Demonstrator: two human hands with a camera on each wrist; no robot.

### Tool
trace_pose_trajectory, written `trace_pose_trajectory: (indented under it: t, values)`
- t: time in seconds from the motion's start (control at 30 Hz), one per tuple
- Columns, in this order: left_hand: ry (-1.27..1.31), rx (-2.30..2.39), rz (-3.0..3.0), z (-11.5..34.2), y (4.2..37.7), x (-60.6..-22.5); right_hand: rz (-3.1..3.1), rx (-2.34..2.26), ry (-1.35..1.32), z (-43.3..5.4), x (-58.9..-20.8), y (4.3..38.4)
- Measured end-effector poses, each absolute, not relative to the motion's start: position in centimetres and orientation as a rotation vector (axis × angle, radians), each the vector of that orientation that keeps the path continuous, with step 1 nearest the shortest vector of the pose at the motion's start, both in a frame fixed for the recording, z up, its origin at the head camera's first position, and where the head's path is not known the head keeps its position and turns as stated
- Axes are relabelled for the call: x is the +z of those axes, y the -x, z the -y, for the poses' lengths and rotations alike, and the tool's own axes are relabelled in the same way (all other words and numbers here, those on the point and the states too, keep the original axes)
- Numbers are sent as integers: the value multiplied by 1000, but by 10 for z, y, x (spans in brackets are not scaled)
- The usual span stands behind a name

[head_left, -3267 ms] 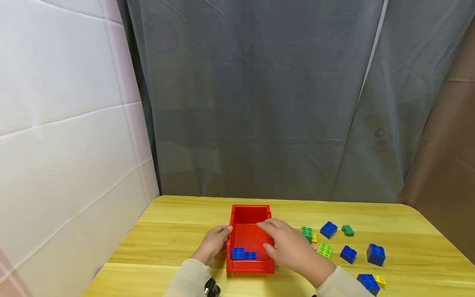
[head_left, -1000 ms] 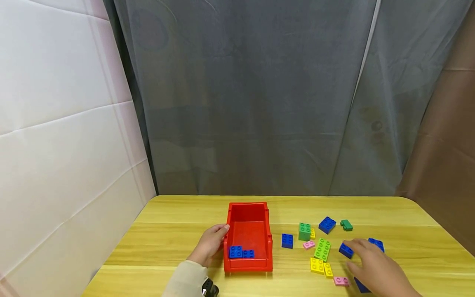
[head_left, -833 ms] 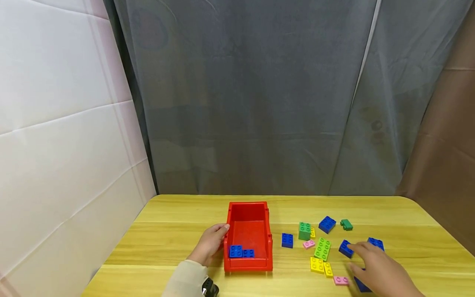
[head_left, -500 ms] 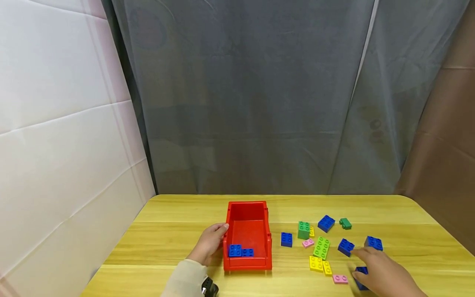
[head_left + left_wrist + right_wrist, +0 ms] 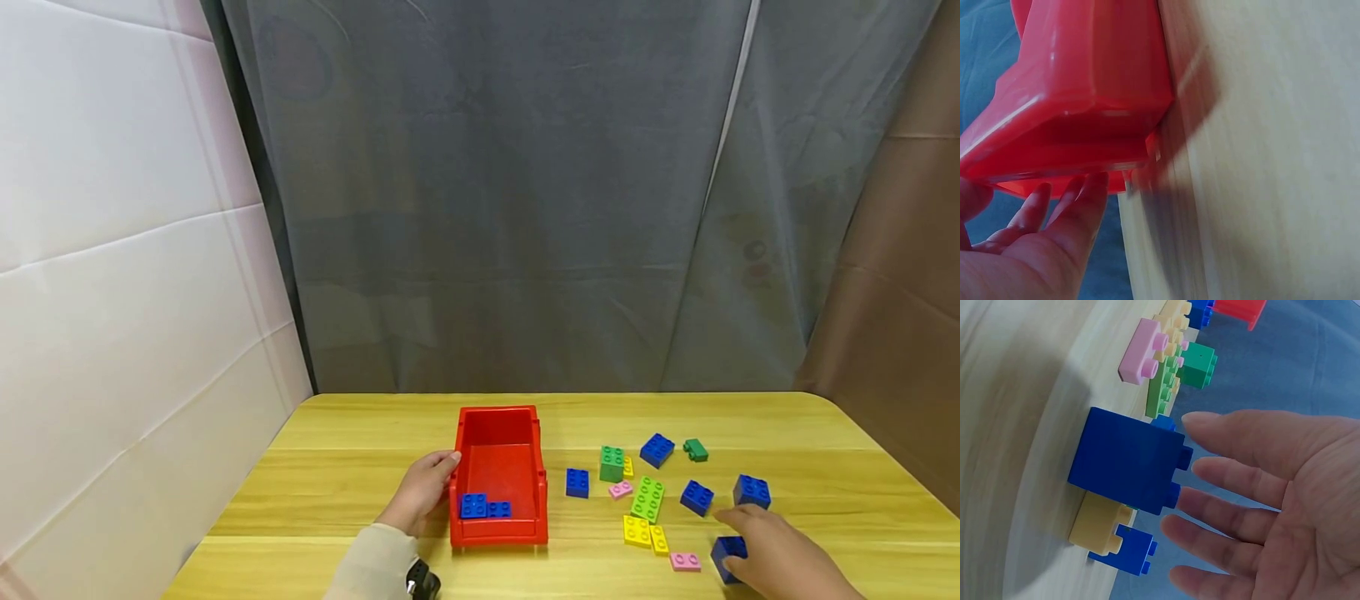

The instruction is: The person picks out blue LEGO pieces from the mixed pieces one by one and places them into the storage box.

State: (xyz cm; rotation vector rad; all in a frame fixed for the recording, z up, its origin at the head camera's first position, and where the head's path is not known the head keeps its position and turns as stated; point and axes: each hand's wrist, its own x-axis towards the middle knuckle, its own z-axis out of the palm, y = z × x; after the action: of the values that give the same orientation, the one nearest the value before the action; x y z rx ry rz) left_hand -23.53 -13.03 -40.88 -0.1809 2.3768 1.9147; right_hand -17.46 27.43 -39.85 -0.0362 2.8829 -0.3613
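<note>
My left hand [image 5: 422, 493] grips the left rim of a red plastic bin [image 5: 501, 534], thumb on top; in the left wrist view the fingers [image 5: 1075, 215] reach under the rim. Inside the bin, two blue toy bricks [image 5: 474, 506] lie in the near left corner. At the front right my right hand [image 5: 787, 557] hovers with spread fingers over a blue brick [image 5: 725, 557], partly covering it. The right wrist view shows that large blue brick [image 5: 1125, 459] with the thumb and fingertips close to its studs and nothing held. A yellow brick [image 5: 1099, 522] sits beside it.
Between bin and right hand lie a blue brick [image 5: 577, 482], a green brick [image 5: 611, 463], a lime brick [image 5: 648, 498], yellow bricks [image 5: 637, 531] and pink bricks [image 5: 685, 562]. More blue bricks [image 5: 697, 497] and a small dark green piece [image 5: 696, 451] lie farther right.
My right hand has left the bin's right side and moved across to the front-right bricks, shifting slightly nearer the front blue brick lately. The left hand keeps its grip on the bin.
</note>
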Motion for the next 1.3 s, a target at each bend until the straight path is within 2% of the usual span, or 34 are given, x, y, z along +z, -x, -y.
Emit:
trace_pose_trajectory:
  t: [0.63, 1.3]
  values:
    - [184, 1922, -2368, 131, 235, -409, -2813, -406, -10, -276, -414, 180]
    - [182, 1909, -2380, 131, 236, -409, -2819, -406, 74, -281, -409, 181]
